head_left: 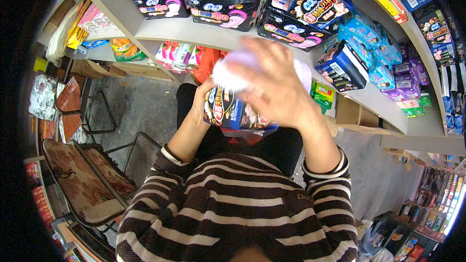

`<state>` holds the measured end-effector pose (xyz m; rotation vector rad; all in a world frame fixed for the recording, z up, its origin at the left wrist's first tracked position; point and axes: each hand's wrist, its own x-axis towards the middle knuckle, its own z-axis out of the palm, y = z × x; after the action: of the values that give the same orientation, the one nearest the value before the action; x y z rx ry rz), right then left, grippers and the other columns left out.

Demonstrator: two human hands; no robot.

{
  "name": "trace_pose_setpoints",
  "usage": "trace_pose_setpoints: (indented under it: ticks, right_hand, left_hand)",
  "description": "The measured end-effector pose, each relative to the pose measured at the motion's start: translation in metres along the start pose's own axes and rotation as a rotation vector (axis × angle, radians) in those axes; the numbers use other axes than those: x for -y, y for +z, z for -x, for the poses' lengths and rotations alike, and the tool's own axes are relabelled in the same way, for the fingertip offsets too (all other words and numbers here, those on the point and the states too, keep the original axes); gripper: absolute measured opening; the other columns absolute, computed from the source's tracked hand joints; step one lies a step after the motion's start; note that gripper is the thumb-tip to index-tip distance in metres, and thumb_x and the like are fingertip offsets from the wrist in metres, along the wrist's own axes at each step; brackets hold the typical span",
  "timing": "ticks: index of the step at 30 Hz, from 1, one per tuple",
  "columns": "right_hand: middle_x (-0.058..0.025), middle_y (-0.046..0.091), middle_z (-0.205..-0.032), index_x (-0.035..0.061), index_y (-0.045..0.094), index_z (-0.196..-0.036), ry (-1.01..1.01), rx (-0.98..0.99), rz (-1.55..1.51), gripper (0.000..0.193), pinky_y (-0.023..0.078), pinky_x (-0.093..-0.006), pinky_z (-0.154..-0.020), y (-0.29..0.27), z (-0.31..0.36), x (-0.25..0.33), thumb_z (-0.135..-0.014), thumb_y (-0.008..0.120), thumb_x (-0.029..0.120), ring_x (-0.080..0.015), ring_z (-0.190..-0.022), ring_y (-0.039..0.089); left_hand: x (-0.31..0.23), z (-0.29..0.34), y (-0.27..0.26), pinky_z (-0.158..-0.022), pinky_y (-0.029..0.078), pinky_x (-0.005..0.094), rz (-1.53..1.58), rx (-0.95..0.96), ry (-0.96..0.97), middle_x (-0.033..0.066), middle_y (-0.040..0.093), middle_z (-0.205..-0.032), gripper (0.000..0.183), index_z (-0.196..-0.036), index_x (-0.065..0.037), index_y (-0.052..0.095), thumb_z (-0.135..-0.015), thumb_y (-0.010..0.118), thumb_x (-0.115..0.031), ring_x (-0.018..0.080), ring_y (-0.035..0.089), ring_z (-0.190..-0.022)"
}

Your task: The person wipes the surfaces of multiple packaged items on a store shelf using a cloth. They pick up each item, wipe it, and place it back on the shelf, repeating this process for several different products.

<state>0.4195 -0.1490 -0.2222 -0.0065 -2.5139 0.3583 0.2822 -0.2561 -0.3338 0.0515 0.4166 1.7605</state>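
In front of my body, my left hand (198, 106) is closed on the left side of a dark blue package of sanitary pads (233, 111) with colourful print. My right hand (284, 92) lies over the package's top, smeared by motion, with a white and lilac cloth (228, 75) under it. The cloth's other end (303, 75) shows beyond that hand's far side. Part of the package's upper face is hidden by the cloth and hand.
Ahead, a pale shelf (160, 34) bears black pad packages (221, 9), with a dark blue pack (342, 70) and light blue packs (359, 34) to the right. A cardboard box (357, 112) sits below. A folding chair (90, 179) stands at left.
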Motion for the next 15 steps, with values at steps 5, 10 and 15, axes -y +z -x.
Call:
trace_pose_setpoints:
  ticks: [5, 10, 15]
  right_hand:
    - [-0.0133, 0.058, -0.116, -0.0032, 0.045, -0.127, 0.887, -0.378, -1.1, 0.045, 0.046, -0.0309, -0.086, 0.036, 0.036, -0.055, -0.095, 0.046, 0.029, -0.0195, -0.096, 0.059]
    - [-0.0148, 0.039, -0.137, -0.005, 0.024, -0.139, 0.667, -0.314, -1.266, 0.087, 0.03, -0.035, -0.103, 0.073, 0.093, -0.046, -0.075, 0.069, 0.034, -0.0212, -0.123, 0.039]
    - [-0.009, 0.057, -0.111, -0.0016, 0.045, -0.121, 0.859, -0.352, -1.329, 0.065, 0.041, -0.0339, -0.093, 0.103, 0.121, -0.036, -0.066, 0.076, 0.012, -0.0186, -0.102, 0.054]
  left_hand:
    - [-0.015, 0.009, 0.002, -0.071, 0.055, 0.0307, -0.388, 0.019, 0.011, 0.0157, 0.066, -0.092, 0.039, -0.105, 0.008, 0.057, -0.078, 0.061, -0.02, 0.0198, 0.066, -0.076]
    - [-0.015, 0.006, 0.006, -0.074, 0.05, 0.0259, -0.805, -0.076, 0.257, 0.0144, 0.064, -0.098, 0.047, -0.112, 0.012, 0.05, -0.077, 0.067, -0.013, 0.0153, 0.062, -0.083]
    - [-0.014, 0.001, 0.004, -0.091, 0.041, 0.029, -1.251, -0.083, 0.334, 0.0176, 0.057, -0.109, 0.071, -0.127, 0.015, 0.035, -0.08, 0.069, -0.024, 0.0176, 0.053, -0.104]
